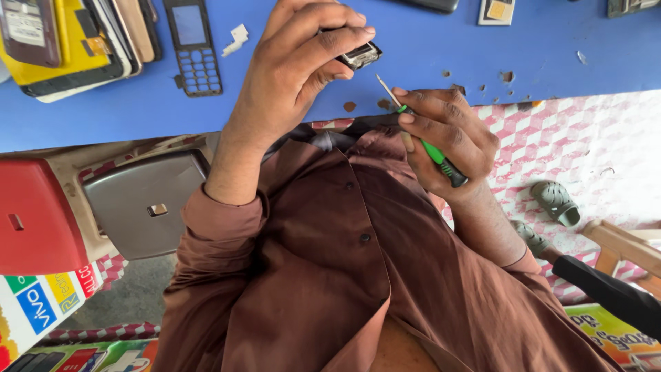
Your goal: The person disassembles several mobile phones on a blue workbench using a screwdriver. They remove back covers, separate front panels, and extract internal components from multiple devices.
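Blue worktop [138,114] with chipped paint, and this person is working up in the air above it instead of resting anything down. Left hand [296,69] has its fingers [337,38] curled tight around a small dark phone part [359,55], pinched between thumb and fingertips, just past the fingertips' reach of the screwdriver. Right hand [447,141] is wrapped snug around a green-handled screwdriver [430,151], its thin metal tip pointing up toward the part, close but I can't tell if it's actually touching.

What I'd worry about: nothing is braced. If the tip slips off whatever it's aimed at, it could jab the thumb of the left hand, which sits right beside the part. Any tiny screw coming loose would likely drop straight down onto the brown shirt [344,262] or past it to the floor, and good luck finding it on that pink checked covering [585,138]. Too much push could also pop the part out of that pinch grip.

Beyond the left fingers lie a keypad frame [196,48] and a stack of phone covers [76,41].
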